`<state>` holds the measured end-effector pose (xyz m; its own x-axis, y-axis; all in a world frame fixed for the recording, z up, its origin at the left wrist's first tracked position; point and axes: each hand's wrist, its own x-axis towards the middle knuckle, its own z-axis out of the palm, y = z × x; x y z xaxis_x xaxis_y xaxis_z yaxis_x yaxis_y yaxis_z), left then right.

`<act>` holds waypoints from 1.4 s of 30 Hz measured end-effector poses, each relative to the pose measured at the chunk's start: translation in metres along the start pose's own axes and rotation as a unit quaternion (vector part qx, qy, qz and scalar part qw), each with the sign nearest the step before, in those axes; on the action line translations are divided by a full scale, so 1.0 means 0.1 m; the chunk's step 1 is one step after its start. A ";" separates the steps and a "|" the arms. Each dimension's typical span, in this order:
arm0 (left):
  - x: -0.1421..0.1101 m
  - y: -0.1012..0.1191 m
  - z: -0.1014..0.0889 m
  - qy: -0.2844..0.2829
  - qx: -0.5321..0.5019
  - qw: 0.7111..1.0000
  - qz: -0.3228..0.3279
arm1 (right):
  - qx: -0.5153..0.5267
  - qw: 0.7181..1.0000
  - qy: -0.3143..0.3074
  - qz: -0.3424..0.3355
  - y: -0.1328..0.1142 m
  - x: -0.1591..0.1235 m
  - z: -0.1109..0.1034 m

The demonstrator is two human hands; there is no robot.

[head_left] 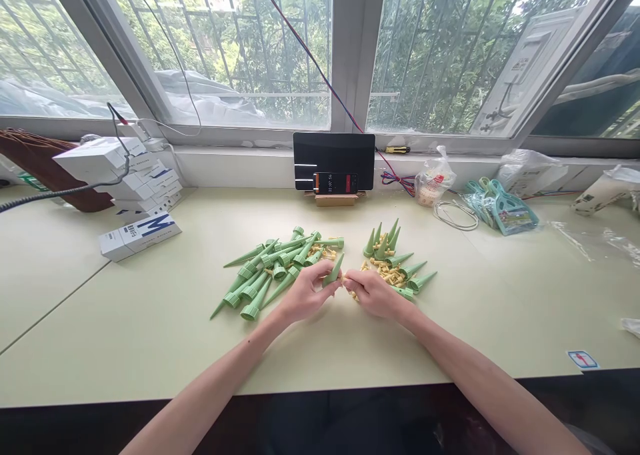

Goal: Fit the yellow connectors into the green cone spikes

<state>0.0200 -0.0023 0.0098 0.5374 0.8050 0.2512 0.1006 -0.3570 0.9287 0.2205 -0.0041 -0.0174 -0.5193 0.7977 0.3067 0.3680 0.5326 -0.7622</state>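
Note:
My left hand (305,295) is closed around a green plastic cone spike (333,270) that points up and to the right. My right hand (374,293) is pinched at the spike's wide end, its fingertips touching my left hand's; what it pinches is too small to make out. A pile of long green spikes (270,268) lies to the left of my hands. To the right lie shorter green cones (395,258) mixed with small yellow pieces (385,269).
A phone (335,183) leans on a wooden stand before a dark tablet (334,160) at the window sill. White boxes (135,181) are stacked at the left. Plastic bags (434,178), a coiled white cable (455,215) and teal items (500,208) lie at the back right.

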 end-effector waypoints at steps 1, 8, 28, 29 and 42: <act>0.00 0.00 0.00 0.000 0.006 1.000 0.002 | 0.003 1.000 -0.001 -0.001 0.00 0.00 0.00; 0.00 0.02 0.00 0.006 0.053 0.999 0.002 | 0.016 1.000 -0.011 0.007 -0.01 0.00 -0.01; -0.01 0.02 0.00 0.011 0.086 0.996 0.015 | 0.019 0.999 -0.026 0.026 -0.05 0.01 -0.05; -0.01 0.02 0.00 0.011 0.086 0.996 0.016 | 0.020 0.999 -0.026 0.027 -0.05 0.01 -0.05; 0.00 0.03 0.00 0.017 0.021 1.000 0.003 | 0.008 1.000 -0.009 0.022 -0.06 0.02 -0.04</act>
<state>0.0206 -0.0032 0.0123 0.5087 0.8184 0.2674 0.1323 -0.3811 0.9150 0.2208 -0.0048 -0.0098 -0.5163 0.8149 0.2633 0.3784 0.4929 -0.7835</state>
